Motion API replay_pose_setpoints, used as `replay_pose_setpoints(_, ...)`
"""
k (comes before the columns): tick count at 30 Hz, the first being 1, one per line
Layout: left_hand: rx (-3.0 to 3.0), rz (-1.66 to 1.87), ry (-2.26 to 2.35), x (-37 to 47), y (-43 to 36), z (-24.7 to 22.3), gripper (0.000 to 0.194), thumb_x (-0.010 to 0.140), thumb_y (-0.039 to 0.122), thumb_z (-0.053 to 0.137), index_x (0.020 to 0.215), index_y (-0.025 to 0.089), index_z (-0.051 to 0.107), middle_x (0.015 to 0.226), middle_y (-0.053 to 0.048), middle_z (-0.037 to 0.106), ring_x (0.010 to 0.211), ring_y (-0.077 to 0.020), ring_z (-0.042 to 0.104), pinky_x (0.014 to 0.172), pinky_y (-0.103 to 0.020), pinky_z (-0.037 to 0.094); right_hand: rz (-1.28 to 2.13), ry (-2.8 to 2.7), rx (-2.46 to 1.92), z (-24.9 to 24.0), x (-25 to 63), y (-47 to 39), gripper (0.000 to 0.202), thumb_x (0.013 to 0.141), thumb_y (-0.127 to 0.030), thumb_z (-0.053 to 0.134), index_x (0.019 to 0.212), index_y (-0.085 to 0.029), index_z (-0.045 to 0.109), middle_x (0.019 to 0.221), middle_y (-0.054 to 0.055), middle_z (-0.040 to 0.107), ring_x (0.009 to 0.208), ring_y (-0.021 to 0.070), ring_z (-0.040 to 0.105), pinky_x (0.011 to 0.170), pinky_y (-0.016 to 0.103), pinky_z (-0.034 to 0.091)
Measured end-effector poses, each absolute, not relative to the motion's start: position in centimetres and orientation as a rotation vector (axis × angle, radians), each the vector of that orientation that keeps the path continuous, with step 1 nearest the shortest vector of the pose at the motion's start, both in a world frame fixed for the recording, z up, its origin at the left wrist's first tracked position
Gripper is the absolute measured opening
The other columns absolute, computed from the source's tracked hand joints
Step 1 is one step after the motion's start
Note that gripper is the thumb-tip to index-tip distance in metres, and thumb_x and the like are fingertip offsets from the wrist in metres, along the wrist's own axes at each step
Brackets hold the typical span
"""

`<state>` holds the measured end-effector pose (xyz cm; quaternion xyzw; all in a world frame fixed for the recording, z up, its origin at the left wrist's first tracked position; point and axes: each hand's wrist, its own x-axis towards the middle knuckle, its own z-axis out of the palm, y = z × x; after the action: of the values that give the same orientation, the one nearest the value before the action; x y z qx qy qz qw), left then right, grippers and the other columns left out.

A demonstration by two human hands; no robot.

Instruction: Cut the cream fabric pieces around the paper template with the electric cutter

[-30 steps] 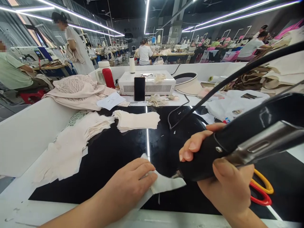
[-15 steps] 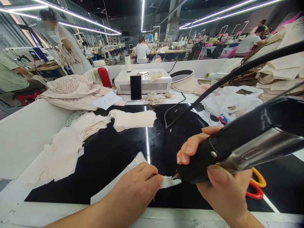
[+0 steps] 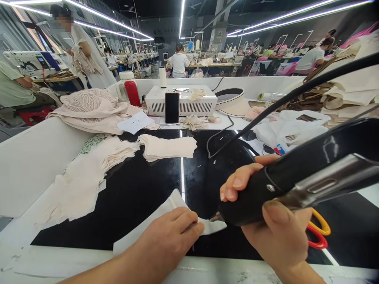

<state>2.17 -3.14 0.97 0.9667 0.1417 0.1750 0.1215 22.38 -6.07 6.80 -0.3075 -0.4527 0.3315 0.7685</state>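
My left hand (image 3: 168, 240) presses flat on a pale cream fabric piece (image 3: 154, 219) lying on the black worktop (image 3: 139, 189) near the front edge. My right hand (image 3: 275, 225) grips a black hand-held tool (image 3: 299, 173) with a metal underside and a black cable (image 3: 266, 110). The tool's tip touches the fabric's right end, just beside my left fingertips. The tool hides part of the fabric's edge.
Stacks of cream fabric pieces (image 3: 167, 146) and a longer pile (image 3: 85, 177) lie to the left. Red and yellow scissor handles (image 3: 318, 232) sit behind my right hand. A white box (image 3: 183, 102) with a phone (image 3: 172, 107) stands at the back, beside a red flask (image 3: 132, 93). Other people work at tables beyond.
The fabric piece has shifted left and toward me under my left hand. My left fingers slid closer to the tool's tip. The tool has stayed almost in place.
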Motion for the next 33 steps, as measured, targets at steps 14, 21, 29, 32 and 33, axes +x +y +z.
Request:
replay_pose_setpoints(14,2.826,0.547,0.428,2.8,-4.1,1.2,0.028,0.103,0.0,0.049,0.126,0.011,0.06,0.11,-0.009,0.066,0.099,-0.0222,0.063,0.089,-0.033,0.06,0.77,-1.009,-0.66,6.7,21.9,-6.4,0.032,0.092,-0.032,0.081,0.121,-0.032,0.067,0.088,-0.003,0.069,0.068,0.0148,0.066,0.062,0.03,0.058)
replay_pose_setpoints(21,2.83,0.548,0.475,2.8,-4.1,1.2,0.026,0.102,0.002,0.054,0.125,0.012,0.063,0.106,-0.008,0.065,0.092,-0.0214,0.062,0.081,-0.032,0.06,0.781,-1.003,-0.634,6.6,21.0,-5.7,0.038,0.09,-0.038,0.084,0.121,-0.031,0.064,0.086,-0.003,0.069,0.066,0.0146,0.065,0.059,0.028,0.057)
replay_pose_setpoints(29,2.835,0.57,0.484,2.9,-4.2,0.9,0.025,0.101,0.002,0.055,0.121,0.013,0.064,0.106,-0.009,0.065,0.094,-0.0225,0.063,0.083,-0.033,0.06,0.774,-1.017,-0.656,6.4,21.4,-5.7,0.035,0.092,-0.036,0.082,0.121,-0.031,0.064,0.088,-0.003,0.068,0.069,0.0143,0.067,0.063,0.029,0.058)
replay_pose_setpoints(32,2.806,0.559,0.47,2.7,-4.0,1.2,0.019,0.103,0.005,0.056,0.118,0.014,0.065,0.106,-0.008,0.066,0.096,-0.0211,0.063,0.087,-0.03,0.06,0.734,-1.013,-0.697,6.3,22.2,-5.6,0.037,0.09,-0.039,0.084,0.12,-0.03,0.066,0.088,-0.003,0.068,0.07,0.0143,0.067,0.065,0.029,0.06)
replay_pose_setpoints(33,2.792,0.556,0.465,2.6,-3.8,1.4,0.018,0.104,0.005,0.056,0.117,0.014,0.065,0.105,-0.007,0.066,0.096,-0.0203,0.064,0.088,-0.029,0.059,0.718,-1.014,-0.714,6.3,22.4,-5.6,0.039,0.089,-0.041,0.085,0.12,-0.03,0.066,0.088,-0.003,0.068,0.07,0.0145,0.067,0.065,0.029,0.06)
